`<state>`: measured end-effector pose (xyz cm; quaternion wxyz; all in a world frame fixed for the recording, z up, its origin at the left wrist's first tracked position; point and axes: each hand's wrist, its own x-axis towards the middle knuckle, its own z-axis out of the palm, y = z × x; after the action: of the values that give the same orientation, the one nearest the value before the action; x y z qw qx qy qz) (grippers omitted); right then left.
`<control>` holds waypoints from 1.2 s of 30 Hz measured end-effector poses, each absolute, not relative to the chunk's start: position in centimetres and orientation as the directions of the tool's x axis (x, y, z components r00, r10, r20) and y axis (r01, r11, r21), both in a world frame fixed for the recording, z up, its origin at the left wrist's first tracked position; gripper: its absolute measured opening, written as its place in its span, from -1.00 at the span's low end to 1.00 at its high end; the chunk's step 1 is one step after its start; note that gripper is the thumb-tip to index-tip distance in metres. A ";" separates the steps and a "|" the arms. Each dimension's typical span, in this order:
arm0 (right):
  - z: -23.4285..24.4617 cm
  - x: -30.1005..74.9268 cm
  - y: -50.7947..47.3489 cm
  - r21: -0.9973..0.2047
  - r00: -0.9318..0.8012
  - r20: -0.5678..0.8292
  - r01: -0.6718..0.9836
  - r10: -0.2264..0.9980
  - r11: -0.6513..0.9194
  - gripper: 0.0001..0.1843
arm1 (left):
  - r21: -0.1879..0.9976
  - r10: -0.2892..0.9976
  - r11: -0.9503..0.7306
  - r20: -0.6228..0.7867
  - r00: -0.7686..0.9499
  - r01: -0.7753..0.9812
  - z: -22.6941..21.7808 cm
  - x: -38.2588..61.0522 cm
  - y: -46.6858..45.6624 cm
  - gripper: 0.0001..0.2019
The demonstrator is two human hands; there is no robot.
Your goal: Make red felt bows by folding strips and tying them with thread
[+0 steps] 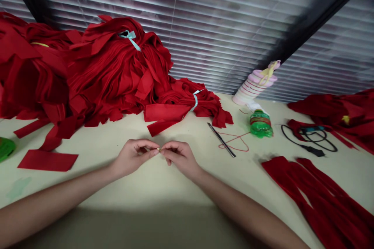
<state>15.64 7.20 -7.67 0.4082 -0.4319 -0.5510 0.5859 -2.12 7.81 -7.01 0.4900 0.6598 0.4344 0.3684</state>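
The left hand (pixel 133 158) and right hand (pixel 179 158) are both closed, pinching one tiny gold-coloured piece (pixel 159 149) between them. Its shape is mostly hidden, too small to make out.

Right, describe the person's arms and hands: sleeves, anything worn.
The left forearm and right forearm are bare, with no sleeves in view. The left hand and right hand are ungloved, with no watch or band showing.

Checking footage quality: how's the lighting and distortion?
Head view: the wide lens slants the window blinds; a bright glare streak at top; shadow darkens the table's near edge; the small gold object between left hand and right hand is too tiny to resolve.
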 end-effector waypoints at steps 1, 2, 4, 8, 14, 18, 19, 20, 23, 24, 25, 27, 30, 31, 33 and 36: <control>-7.7 15.7 7.2 -0.998 -0.295 -0.056 -0.001 0.954 -0.059 -0.83 | 0.964 0.932 -0.149 0.062 0.356 0.220 -7.0 -2.1 7.8 -0.84; -7.7 15.7 7.2 -0.998 -0.296 -0.056 0.000 0.954 -0.059 -0.83 | 0.963 0.931 -0.151 0.063 0.358 0.223 -7.0 -2.1 7.8 -0.85; -7.7 15.7 7.2 -0.998 -0.297 -0.055 0.002 0.953 -0.057 -0.83 | 0.964 0.931 -0.149 0.063 0.359 0.219 -7.1 -2.1 7.8 -0.85; -7.7 15.7 7.2 -0.998 -0.302 -0.056 0.002 0.952 -0.058 -0.84 | 0.966 0.932 -0.147 0.063 0.357 0.212 -7.1 -2.2 7.7 -0.84; -7.8 15.6 7.2 -0.998 -0.283 -0.059 -0.010 0.957 -0.064 -0.84 | 0.971 0.952 -0.147 0.088 0.292 0.187 -7.1 -2.3 7.8 -0.83; -7.7 15.7 7.2 -0.998 -0.277 -0.051 -0.006 0.960 -0.055 -0.84 | 0.972 0.956 -0.144 0.089 0.279 0.185 -7.1 -2.2 7.8 -0.83; -7.6 15.7 7.1 -0.999 -0.279 -0.049 -0.002 0.959 -0.052 -0.83 | 0.969 0.952 -0.149 0.088 0.292 0.196 -7.1 -2.1 7.8 -0.84; -7.6 15.7 7.1 -0.999 -0.283 -0.048 0.004 0.958 -0.049 -0.83 | 0.965 0.948 -0.157 0.088 0.307 0.210 -7.0 -2.1 7.7 -0.84; -7.7 15.7 7.2 -0.999 -0.293 -0.046 0.018 0.955 -0.043 -0.82 | 0.952 0.933 -0.188 0.095 0.348 0.243 -6.9 -2.1 7.6 -0.86; -7.7 15.7 7.2 -0.999 -0.294 -0.045 0.023 0.955 -0.040 -0.81 | 0.949 0.930 -0.194 0.097 0.355 0.248 -6.9 -2.1 7.6 -0.86; -7.8 15.7 7.1 -0.999 -0.294 -0.043 0.028 0.955 -0.036 -0.81 | 0.948 0.928 -0.196 0.098 0.359 0.249 -6.8 -2.1 7.5 -0.85; -7.9 15.6 7.1 -0.999 -0.291 -0.036 0.041 0.956 -0.025 -0.80 | 0.946 0.926 -0.199 0.097 0.364 0.254 -6.8 -2.1 7.6 -0.85; -8.2 15.6 7.1 -0.998 -0.280 -0.020 0.058 0.960 -0.004 -0.79 | 0.946 0.927 -0.199 0.097 0.363 0.256 -6.7 -2.1 7.6 -0.85; -8.3 15.6 7.0 -0.998 -0.276 -0.014 0.063 0.961 0.004 -0.79 | 0.946 0.927 -0.199 0.097 0.361 0.255 -6.7 -2.1 7.7 -0.85; -8.4 15.5 7.0 -0.997 -0.275 -0.001 0.074 0.961 0.020 -0.79 | 0.947 0.927 -0.196 0.096 0.362 0.253 -6.7 -2.1 7.6 -0.85; -8.5 15.5 7.0 -0.995 -0.282 0.013 0.090 0.959 0.040 -0.79 | 0.949 0.926 -0.192 0.090 0.367 0.250 -6.6 -2.1 7.6 -0.84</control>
<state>15.52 7.01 -8.51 0.4065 -0.4402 -0.5958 0.5349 -2.09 7.60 -6.58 0.4672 0.6820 0.4311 0.3615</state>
